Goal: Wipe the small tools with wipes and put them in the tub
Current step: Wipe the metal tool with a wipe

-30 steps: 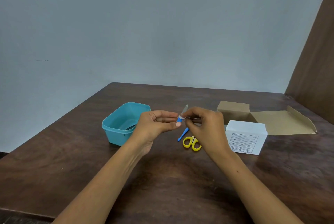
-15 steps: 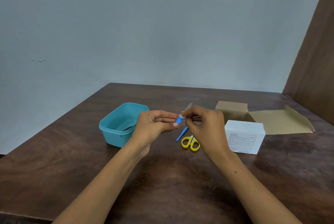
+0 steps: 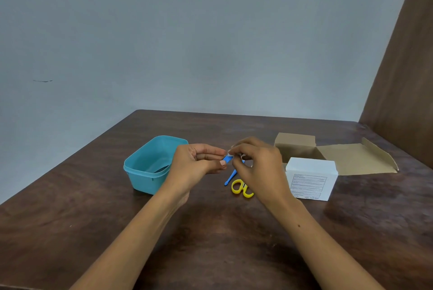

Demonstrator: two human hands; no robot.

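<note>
Currently we hold a small blue tool (image 3: 227, 159) above the table (image 3: 210, 231), between both hands. Compared with a second ago, the grey tip that stood up past our right fingers is no longer visible; our right hand (image 3: 257, 163) has come over it, and only the blue end shows. The view has also shifted slightly, while the things on the table lie as before.

Our left hand (image 3: 199, 163) pinches the blue end between thumb and curled fingers. Our right fingers are closed together on a scrap of white wipe (image 3: 230, 152) wrapped on the tool's upper part. The tool's long axis runs from lower left, at our left thumb, up and right into our right fingertips.

On the table below the hands lie a second blue tool (image 3: 230, 178), slanted the same way, and yellow-handled scissors (image 3: 241, 188), partly hidden by our right wrist. The teal tub (image 3: 145, 172) stands just left of our left hand, open side up, with something dark lying in it. A white box (image 3: 311, 179) sits just right of our right wrist, with an opened cardboard box (image 3: 332, 156) behind it. Bare tabletop lies in front of us, between and beside our forearms; the far table edge meets the wall.
</note>
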